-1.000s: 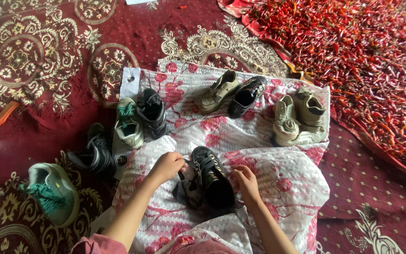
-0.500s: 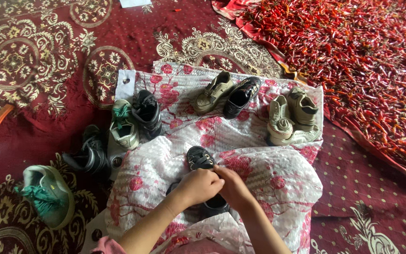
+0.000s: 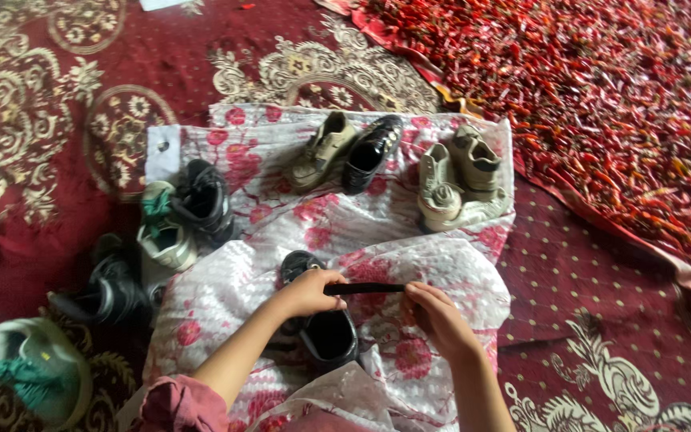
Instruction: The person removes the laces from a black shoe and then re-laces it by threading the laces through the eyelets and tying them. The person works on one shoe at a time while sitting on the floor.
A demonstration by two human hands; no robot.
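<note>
A black shoe lies on a white sheet with pink flowers just in front of me. A black strap is stretched level between my hands. My left hand pinches the strap's left end above the shoe. My right hand grips its right end. Part of the shoe is hidden under my left hand and wrist.
More shoes lie around: a tan one and a black one at the back, a beige pair to the right, black and white-green shoes at left, a green shoe. Red chillies cover the far right over a red carpet.
My hands, which were together over the black shoe, have drawn apart and now hold the black strap taut between them. The view has shifted slightly.
</note>
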